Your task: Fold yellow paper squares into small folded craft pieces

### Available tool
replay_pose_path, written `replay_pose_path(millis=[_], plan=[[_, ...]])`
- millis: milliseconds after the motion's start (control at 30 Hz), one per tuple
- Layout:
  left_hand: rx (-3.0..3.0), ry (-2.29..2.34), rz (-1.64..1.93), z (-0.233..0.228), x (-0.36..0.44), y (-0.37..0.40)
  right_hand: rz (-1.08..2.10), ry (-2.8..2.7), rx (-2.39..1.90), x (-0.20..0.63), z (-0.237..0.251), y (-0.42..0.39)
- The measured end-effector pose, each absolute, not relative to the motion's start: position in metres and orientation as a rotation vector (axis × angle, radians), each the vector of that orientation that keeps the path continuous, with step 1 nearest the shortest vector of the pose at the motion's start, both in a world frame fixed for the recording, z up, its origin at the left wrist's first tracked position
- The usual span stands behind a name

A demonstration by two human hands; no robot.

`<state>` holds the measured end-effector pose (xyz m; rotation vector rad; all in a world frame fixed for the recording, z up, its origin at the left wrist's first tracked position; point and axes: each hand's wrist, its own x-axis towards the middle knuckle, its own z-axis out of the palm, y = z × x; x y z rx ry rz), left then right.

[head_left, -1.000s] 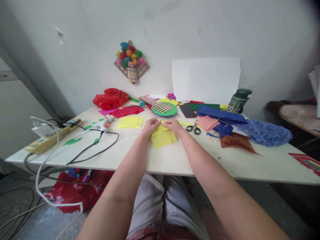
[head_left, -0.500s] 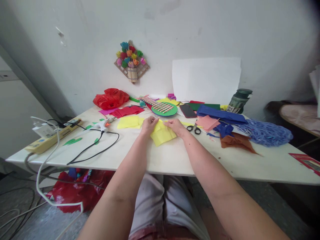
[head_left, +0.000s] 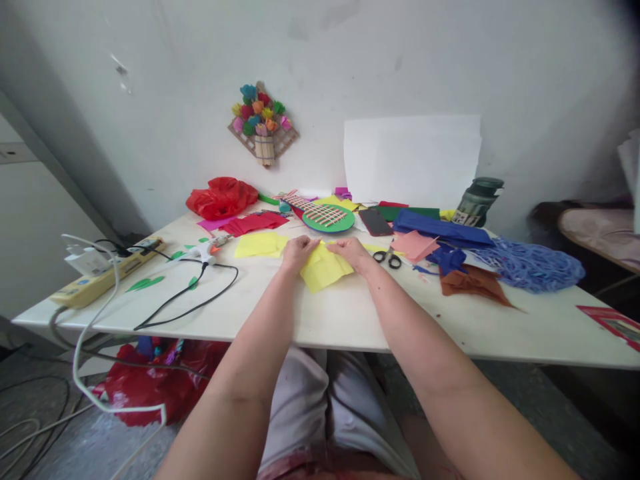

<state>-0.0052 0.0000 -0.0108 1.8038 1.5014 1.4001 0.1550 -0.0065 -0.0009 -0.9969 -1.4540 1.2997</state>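
Looking down from the head view, I see my left hand (head_left: 297,253) and my right hand (head_left: 353,253) near the middle of the frame, fingers closed on the far edge of a yellow paper (head_left: 325,268) lying on the white worktop (head_left: 350,313). Scissors (head_left: 387,257) lie just right.

A home craft corner. A white table (head_left: 350,320) at mid-frame is strewn with coloured paper sheets (head_left: 260,245), scissors (head_left: 387,257) and a glue gun (head_left: 205,251). A paper-flower ornament (head_left: 263,123) hangs on the bare wall above, upper centre.
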Motion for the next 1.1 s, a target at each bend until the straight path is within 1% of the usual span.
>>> replay_pose_path(millis=[167, 367, 533, 700, 800, 967, 1100], plan=[[1.776, 1.651, 1.548, -0.010, -0.009, 0.005, 1.239, -1.455, -0.970, 0.158, -0.003, -0.003], [1.576, 1.850, 1.682, -0.008, -0.010, 0.004, 1.307, -1.359, -0.993, 0.158, -0.005, 0.001], [1.481, 1.821, 1.639, -0.008, -0.009, 0.003, 1.240, -1.336, -0.990, 0.156, -0.010, 0.007], [1.575, 1.780, 1.621, -0.005, -0.013, -0.001, 1.251, -1.404, -0.972, 0.161, -0.007, 0.005], [1.709, 1.847, 1.555, -0.002, -0.013, -0.004, 1.278, -1.460, -0.975, 0.163, -0.006, 0.003], [1.917, 2.022, 1.342, -0.001, -0.007, -0.005, 1.322, -1.506, -0.972, 0.161, -0.006, 0.002], [1.823, 2.142, 1.320, -0.002, -0.006, -0.005, 1.352, -1.470, -0.916, 0.159, -0.003, -0.002]])
